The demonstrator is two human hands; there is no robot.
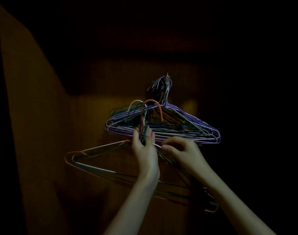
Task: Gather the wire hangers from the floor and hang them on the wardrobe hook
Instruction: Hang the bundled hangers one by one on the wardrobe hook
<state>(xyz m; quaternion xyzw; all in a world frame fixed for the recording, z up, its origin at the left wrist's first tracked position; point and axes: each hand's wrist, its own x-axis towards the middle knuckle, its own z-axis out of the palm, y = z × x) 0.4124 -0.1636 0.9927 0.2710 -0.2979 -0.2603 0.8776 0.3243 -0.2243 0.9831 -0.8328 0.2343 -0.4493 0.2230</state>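
- Dim wardrobe interior: a bunch of hung hangers (pixel 163 128), purple ones outermost, dangles from the wardrobe hook (pixel 167 77).
- Left hand (pixel 144 141) is clenched round the necks of the held hangers (pixel 100 158), their hooks rising in front of the hung bunch.
- Right hand (pixel 180 150) pinches a white wire just beside the left hand.

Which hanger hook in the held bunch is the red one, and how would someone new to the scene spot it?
Start at the wardrobe hook, where a purple-edged bunch of hangers hangs. Below it, the left hand grips the necks of a second bunch. Among the hooks above that hand, the red hook arches highest and thickest; its neighbours are white and dark green.
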